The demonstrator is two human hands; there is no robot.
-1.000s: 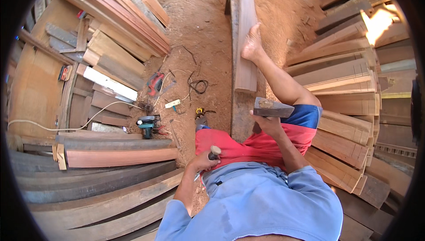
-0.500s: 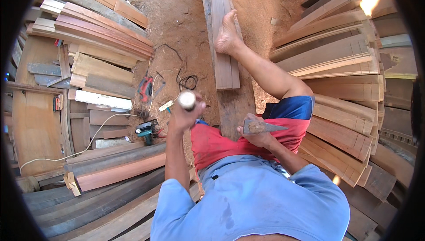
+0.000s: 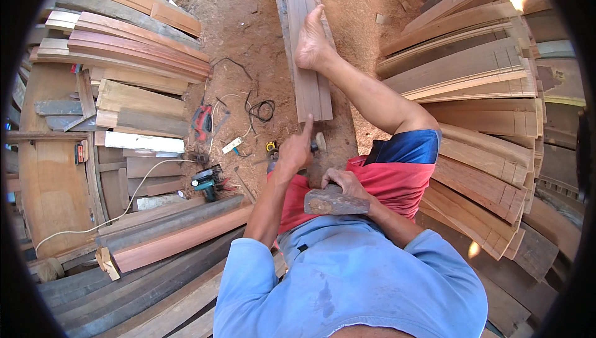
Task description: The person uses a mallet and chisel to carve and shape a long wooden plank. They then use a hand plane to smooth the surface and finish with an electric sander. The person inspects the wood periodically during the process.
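Observation:
My left hand [image 3: 294, 150] reaches forward near the near end of a plank [image 3: 305, 94], index finger extended and the other fingers closed on a short round tool [image 3: 318, 142] with a pale end and dark body; its lower part is hidden. My bare foot [image 3: 310, 46] rests on the plank, which lies along a wider rough board [image 3: 344, 128]. My right hand [image 3: 345, 183] is closed on a dark grey, wedge-shaped block [image 3: 335, 204], held low over my red shorts [image 3: 403, 195].
Stacked boards [image 3: 478, 139] line both sides, more [image 3: 136, 40] at left. On the sawdust-covered floor lie a red power tool [image 3: 202, 122], a teal power tool [image 3: 210, 184], a power strip [image 3: 231, 146], a yellow tape measure [image 3: 271, 146] and coiled black cable [image 3: 262, 111].
My left hand has risen from my lap and moved forward and right toward the plank with the round tool. My right hand has moved left and lower, turning the dark block.

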